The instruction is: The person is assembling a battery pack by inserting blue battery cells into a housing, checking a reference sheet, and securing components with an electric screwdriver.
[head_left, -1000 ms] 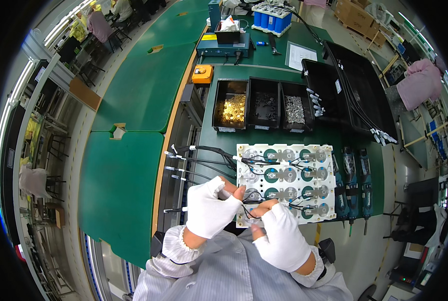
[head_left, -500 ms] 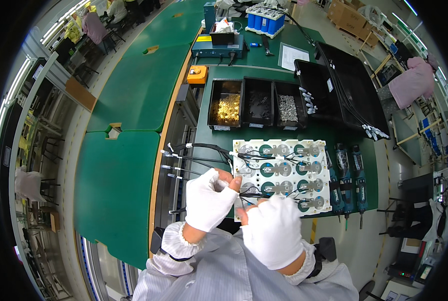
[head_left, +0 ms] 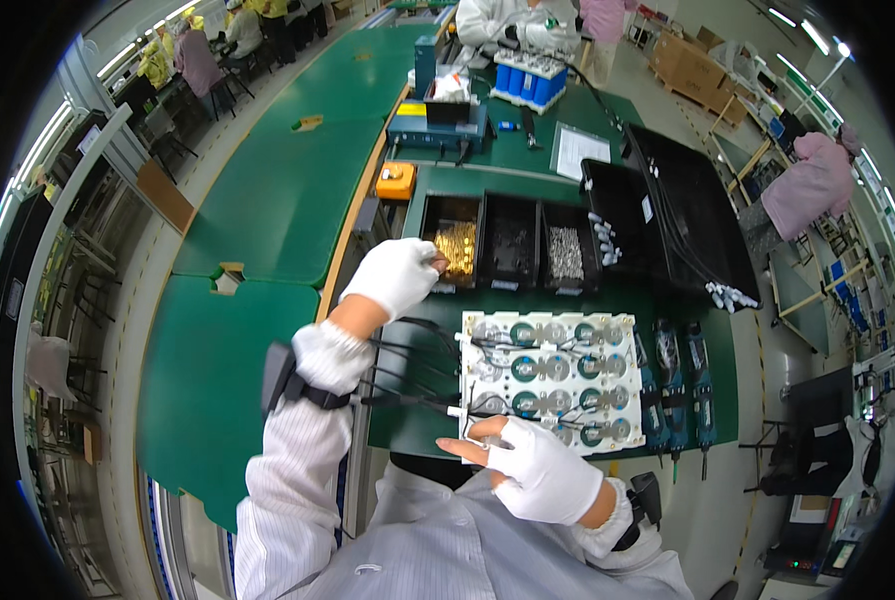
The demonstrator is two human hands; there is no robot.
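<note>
My left hand (head_left: 395, 278), in a white glove with bare fingertips, reaches to the near-left part of a black bin (head_left: 429, 218) of small gold-coloured metal pieces (head_left: 457, 246). Its fingers are bent together at the pieces; what they grip, if anything, is hidden. My right hand (head_left: 545, 472), gloved the same way, hovers at the near edge of a white battery module (head_left: 512, 371), fingers apart and nothing seen in them. Round cells and grey metal strips show in the module's holes. Black wires (head_left: 407, 353) run out from its left side.
Beside the gold pieces stand a black bin (head_left: 512, 240) of dark parts and one of silver screws (head_left: 565, 252). Several teal electric screwdrivers (head_left: 675, 390) lie right of the module. Large black trays (head_left: 687, 215) hold cables. Across the table, a person (head_left: 517, 28) works by a blue battery pack (head_left: 529, 80).
My left hand has left the wires at the module and moved forward to the gold pieces. My right hand has shifted lower and its fingers have spread. A person has come into view across the table.
</note>
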